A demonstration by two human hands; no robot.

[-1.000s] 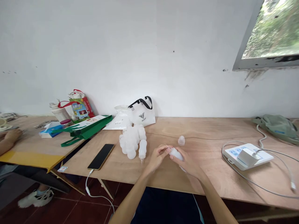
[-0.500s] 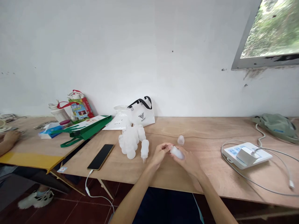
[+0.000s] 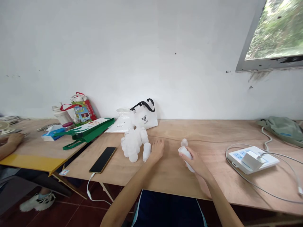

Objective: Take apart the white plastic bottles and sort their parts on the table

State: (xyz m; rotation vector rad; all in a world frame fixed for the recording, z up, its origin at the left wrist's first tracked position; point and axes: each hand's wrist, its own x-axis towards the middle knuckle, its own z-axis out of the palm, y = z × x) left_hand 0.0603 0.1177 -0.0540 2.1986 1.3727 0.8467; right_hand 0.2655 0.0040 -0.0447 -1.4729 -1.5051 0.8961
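My right hand grips a small white plastic bottle, which is tilted above the table. Just behind it stands a clear plastic cap. My left hand lies palm down on the wood, fingers stretched forward and holding nothing that I can see. Close to its left side is a single white bottle lying down, its near end partly hidden by my forearm. Further left, several similar white bottles are bunched in a group.
A phone on a cable lies left on the wooden table. White bags lean by the wall. On the right are a power strip with cables and a grey-green cloth item. A co-worker's hand rests far left.
My hands have parted. The left has let go of the bottle and moved left to the table beside the lying bottle. The right keeps the bottle, shifted slightly right.
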